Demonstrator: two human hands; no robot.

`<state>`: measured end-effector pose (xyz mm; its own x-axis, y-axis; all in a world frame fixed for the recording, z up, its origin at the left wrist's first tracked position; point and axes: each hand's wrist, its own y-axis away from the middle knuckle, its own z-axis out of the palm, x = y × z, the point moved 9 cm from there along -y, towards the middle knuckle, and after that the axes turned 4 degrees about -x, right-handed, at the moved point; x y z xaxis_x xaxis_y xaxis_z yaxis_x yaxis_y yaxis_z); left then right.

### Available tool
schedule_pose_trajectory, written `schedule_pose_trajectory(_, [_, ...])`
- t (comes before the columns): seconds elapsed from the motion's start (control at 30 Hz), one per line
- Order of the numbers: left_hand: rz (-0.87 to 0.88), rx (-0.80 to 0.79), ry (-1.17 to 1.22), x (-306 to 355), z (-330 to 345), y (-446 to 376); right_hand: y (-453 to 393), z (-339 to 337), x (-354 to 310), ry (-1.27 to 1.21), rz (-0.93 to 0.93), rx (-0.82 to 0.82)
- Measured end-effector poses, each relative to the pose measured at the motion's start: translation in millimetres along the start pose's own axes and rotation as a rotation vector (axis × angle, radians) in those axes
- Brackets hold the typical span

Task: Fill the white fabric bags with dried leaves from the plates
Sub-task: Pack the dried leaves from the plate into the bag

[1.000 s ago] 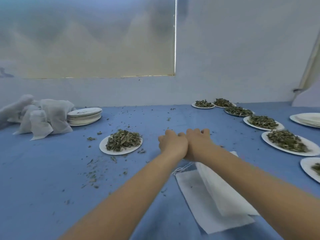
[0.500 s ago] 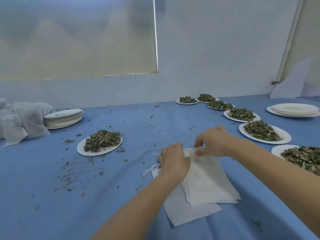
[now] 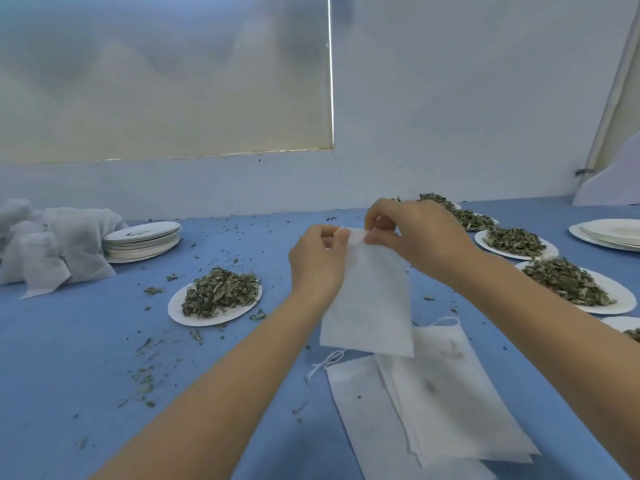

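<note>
An empty white fabric bag (image 3: 372,299) hangs in the air above the blue table, held by its top edge. My left hand (image 3: 317,261) pinches the left corner of that edge and my right hand (image 3: 415,237) pinches the right part. Under it a loose stack of flat white bags (image 3: 433,410) lies on the cloth. A white plate heaped with dried leaves (image 3: 216,296) sits to the left of my hands. Several more leaf plates (image 3: 568,285) curve along the right side.
Filled white bags (image 3: 52,244) are piled at the far left beside a stack of empty plates (image 3: 142,237). More empty plates (image 3: 609,233) stand at the far right. Leaf crumbs (image 3: 145,372) litter the blue tablecloth. A wall runs behind the table.
Both hands were down on the bag stack. They have since lifted one bag off it and now hold it up by its top edge.
</note>
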<state>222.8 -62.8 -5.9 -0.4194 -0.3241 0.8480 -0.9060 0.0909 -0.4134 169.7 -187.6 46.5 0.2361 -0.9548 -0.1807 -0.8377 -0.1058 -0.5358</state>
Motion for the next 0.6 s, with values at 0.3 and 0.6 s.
schedule_pose_trajectory(0.3, [0.254,0.068,-0.088,22.4,-65.1,-37.3,-47.3,29.8,-51.3,0.000,-0.056,0.193])
schedule_pose_trajectory(0.6, [0.350,0.099,-0.138,7.5,-107.2,-58.4,-86.0,76.3,-74.3,-0.594,0.074,-0.041])
